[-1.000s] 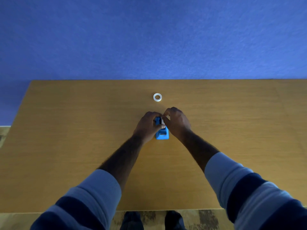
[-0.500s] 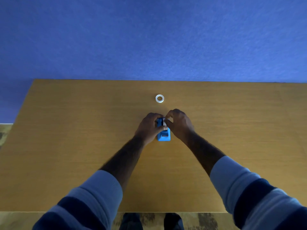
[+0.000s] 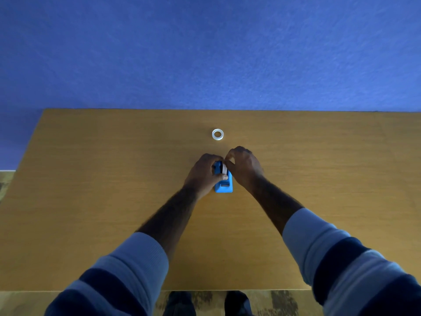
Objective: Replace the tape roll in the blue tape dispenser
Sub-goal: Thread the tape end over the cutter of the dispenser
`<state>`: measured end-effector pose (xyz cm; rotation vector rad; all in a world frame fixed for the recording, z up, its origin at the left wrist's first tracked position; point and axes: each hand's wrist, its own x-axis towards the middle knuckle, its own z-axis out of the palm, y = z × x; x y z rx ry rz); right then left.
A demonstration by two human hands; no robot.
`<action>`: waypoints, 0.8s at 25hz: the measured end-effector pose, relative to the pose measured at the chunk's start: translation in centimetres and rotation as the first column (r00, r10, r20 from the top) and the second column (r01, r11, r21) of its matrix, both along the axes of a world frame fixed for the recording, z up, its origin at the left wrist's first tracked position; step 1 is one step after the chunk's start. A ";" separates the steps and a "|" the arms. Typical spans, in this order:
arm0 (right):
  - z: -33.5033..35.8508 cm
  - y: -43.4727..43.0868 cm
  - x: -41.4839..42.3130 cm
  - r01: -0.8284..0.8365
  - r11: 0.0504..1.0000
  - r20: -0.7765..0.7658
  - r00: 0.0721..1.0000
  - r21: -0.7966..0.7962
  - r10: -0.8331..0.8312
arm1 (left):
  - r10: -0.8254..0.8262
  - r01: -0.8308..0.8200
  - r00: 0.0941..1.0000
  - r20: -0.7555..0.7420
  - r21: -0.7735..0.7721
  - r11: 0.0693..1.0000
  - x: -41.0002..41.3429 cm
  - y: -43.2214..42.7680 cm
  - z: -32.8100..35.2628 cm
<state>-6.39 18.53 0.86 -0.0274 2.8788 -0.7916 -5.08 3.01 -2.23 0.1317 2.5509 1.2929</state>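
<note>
On wooden table (image 3: 91,201), blue tape dispenser (image 3: 224,185), blue wall (image 3: 205,53)

One head-worn wide-angle view looks forward and steeply down from above the near edge of the table (image 3: 91,201). It faces the wall (image 3: 205,53) at 12 o'clock; both sleeves enter from 5 and 7 o'clock, close to the lens. The dispenser (image 3: 224,184) sits mid-frame, farther off.

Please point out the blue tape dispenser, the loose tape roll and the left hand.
blue tape dispenser (image 3: 224,187): head view, its near end.
loose tape roll (image 3: 217,134): head view, its rim.
left hand (image 3: 202,173): head view, its back.
</note>
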 end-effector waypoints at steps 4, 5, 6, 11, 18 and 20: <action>-0.1 0.4 0.7 -0.016 0.999 -0.022 1.000 -0.030 0.015 | 0.005 -0.005 1.000 -0.002 0.021 1.000 -0.1 -0.1 -0.2; -0.1 0.3 0.6 -0.016 1.000 -0.027 1.000 -0.026 0.015 | 0.006 -0.006 1.000 -0.004 0.022 1.000 -0.1 0.0 -0.2; -0.1 0.2 0.5 -0.018 1.000 -0.033 0.999 -0.017 0.018 | 0.008 -0.008 1.000 -0.003 0.019 1.000 -0.2 0.0 -0.3; -0.1 -0.3 -0.7 0.009 0.999 -0.013 1.000 0.035 -0.009 | 0.015 -0.015 1.000 0.015 0.018 1.000 -0.2 0.1 -0.2; -0.5 0.2 0.4 0.000 1.000 -0.049 0.999 -0.015 0.000 | 0.003 -0.003 1.000 0.024 0.029 1.000 -0.6 -0.1 -0.4; -0.5 0.3 0.9 0.007 1.000 -0.068 0.998 -0.028 -0.009 | -0.005 0.004 0.999 0.036 0.024 1.000 -0.6 0.0 -0.4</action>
